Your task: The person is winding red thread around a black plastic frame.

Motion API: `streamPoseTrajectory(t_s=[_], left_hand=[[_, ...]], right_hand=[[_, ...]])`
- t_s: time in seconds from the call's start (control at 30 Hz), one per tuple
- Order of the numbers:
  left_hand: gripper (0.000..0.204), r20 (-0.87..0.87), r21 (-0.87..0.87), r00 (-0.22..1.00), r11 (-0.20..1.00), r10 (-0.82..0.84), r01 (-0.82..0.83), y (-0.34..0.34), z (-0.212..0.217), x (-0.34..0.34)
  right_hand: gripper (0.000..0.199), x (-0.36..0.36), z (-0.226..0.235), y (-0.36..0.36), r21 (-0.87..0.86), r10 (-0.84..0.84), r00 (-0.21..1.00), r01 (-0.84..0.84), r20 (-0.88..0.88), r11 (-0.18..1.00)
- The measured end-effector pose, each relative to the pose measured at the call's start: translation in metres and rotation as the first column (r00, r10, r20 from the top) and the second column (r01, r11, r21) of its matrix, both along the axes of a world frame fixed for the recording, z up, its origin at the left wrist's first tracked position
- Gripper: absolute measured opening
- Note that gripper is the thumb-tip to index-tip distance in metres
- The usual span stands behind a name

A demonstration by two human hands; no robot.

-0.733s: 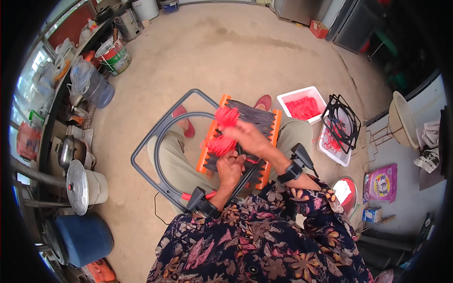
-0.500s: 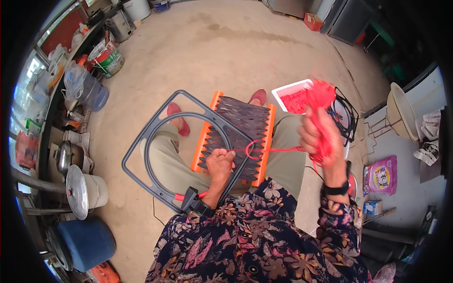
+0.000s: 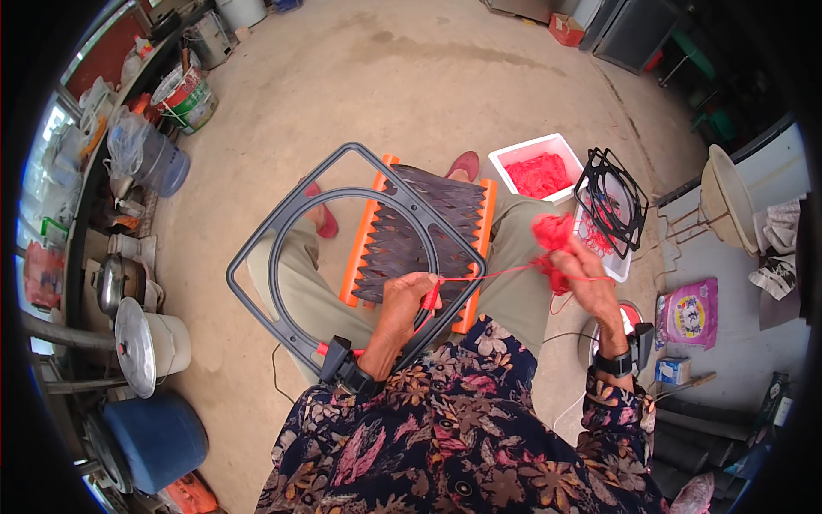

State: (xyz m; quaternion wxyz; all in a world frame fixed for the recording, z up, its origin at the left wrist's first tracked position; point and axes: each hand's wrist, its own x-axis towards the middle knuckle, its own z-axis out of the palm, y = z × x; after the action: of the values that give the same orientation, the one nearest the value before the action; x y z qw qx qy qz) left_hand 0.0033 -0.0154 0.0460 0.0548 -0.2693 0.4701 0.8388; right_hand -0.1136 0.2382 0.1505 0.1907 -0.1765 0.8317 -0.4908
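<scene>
My left hand (image 3: 408, 310) is closed on the lower right of the round ring in a dark grey square frame (image 3: 417, 214), pinching red cord against it. Red cord covers a stretch of that ring below the hand. The frame rests tilted over my lap and a folding stool (image 3: 445, 201) with dark woven straps and orange rails. Away to the right, my right hand (image 3: 591, 276) grips a loose bundle of red cord (image 3: 553, 233). A single strand of it runs taut between both hands, and some cord trails from the right hand.
A white foam box (image 3: 565, 195) of red cord stands ahead right, beside black frames (image 3: 613, 206) on another white container. A purple bag (image 3: 689, 313) lies farther right. Along the left are a lidded white bucket (image 3: 171, 343), a blue barrel (image 3: 163, 445) and a cluttered shelf.
My right hand has moved slightly down with the cord bundle, which hangs less blurred. The frame has turned a little, and my left hand has shifted up and right along the ring.
</scene>
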Motion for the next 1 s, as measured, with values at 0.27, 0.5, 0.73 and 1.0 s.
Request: streamPoseTrajectory(t_s=[0.27, 0.5, 0.73, 1.0], left_hand=[[0.017, -0.044, -0.223, 0.997, 0.972, 0.065, -0.073, 0.010, -0.018, 0.000], [0.022, -0.019, -0.419, 0.989, 0.897, 0.145, -0.139, 0.008, -0.027, -0.002], [0.025, 0.013, -0.437, 0.989, 0.890, 0.149, -0.128, 0.006, -0.040, -0.007], [0.021, 0.068, -0.492, 0.980, 0.861, 0.186, -0.129, 0.002, -0.052, -0.005]], right_hand=[[0.024, 0.011, -0.027, -0.110, 0.748, 0.590, 0.759, -0.216, -0.275, 0.628], [0.035, 0.006, -0.083, -0.165, 0.748, 0.630, 0.759, -0.322, -0.161, 0.579], [0.060, -0.006, -0.131, -0.166, -0.252, 0.314, 0.758, -0.202, 0.572, 0.946], [0.038, 0.021, -0.049, -0.187, 0.463, 0.512, 0.712, -0.290, -0.480, 0.837]])
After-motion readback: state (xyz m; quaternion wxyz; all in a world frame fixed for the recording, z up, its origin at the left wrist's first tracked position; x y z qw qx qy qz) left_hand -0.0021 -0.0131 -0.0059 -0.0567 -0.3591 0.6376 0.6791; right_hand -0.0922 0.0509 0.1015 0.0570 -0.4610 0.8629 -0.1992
